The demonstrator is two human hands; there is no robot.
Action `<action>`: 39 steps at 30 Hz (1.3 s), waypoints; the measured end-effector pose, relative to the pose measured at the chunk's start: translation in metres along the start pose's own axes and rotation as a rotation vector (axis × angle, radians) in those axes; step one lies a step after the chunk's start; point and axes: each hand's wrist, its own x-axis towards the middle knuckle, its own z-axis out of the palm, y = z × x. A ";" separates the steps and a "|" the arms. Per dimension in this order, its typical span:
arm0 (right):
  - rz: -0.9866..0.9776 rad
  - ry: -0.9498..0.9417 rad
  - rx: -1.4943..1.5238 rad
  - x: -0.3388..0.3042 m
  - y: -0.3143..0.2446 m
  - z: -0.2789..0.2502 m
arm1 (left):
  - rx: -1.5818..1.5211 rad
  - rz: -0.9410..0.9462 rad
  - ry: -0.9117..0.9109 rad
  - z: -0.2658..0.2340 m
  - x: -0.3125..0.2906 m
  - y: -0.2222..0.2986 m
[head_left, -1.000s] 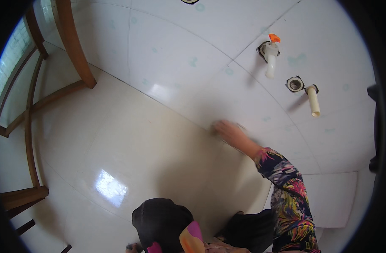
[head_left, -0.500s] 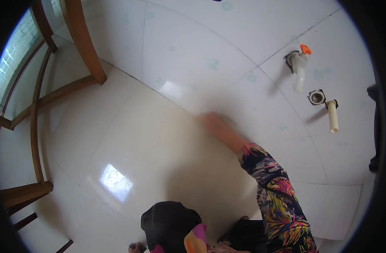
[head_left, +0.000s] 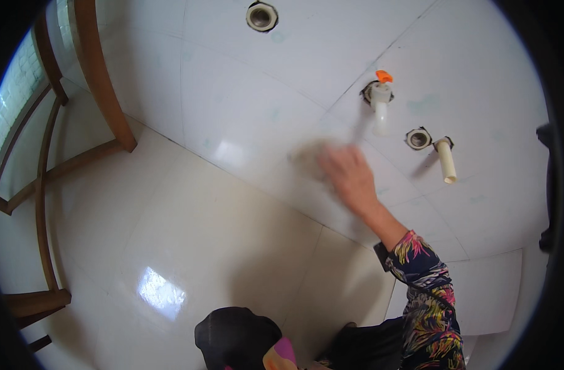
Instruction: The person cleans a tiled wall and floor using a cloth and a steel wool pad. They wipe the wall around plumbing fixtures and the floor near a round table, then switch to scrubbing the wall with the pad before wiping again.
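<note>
White wall (head_left: 306, 74), multicoloured dark sleeve (head_left: 431, 308)

The floor (head_left: 192, 240) is pale cream tile with a glossy finish, crossed by thin seams, filling the left and lower middle of the frame. Its far edge slants from upper left down past the centre. A bright reflection shines at lower left; soft shadow covers the lower middle. At the left side, a wooden frame (head_left: 43, 176) stands on it.
</note>
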 end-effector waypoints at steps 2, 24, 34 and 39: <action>0.193 0.214 0.042 0.050 0.006 -0.025 | -0.286 0.010 -0.031 0.004 -0.004 0.005; 0.045 -0.097 -0.014 -0.080 0.008 -0.001 | -0.346 -0.041 -0.064 0.014 0.005 0.017; 0.355 0.412 -0.209 0.044 0.027 -0.105 | -0.202 -0.022 -0.076 0.018 0.027 0.062; 0.283 0.481 -0.149 0.059 0.029 -0.111 | -0.156 -0.012 -0.079 0.015 0.033 0.057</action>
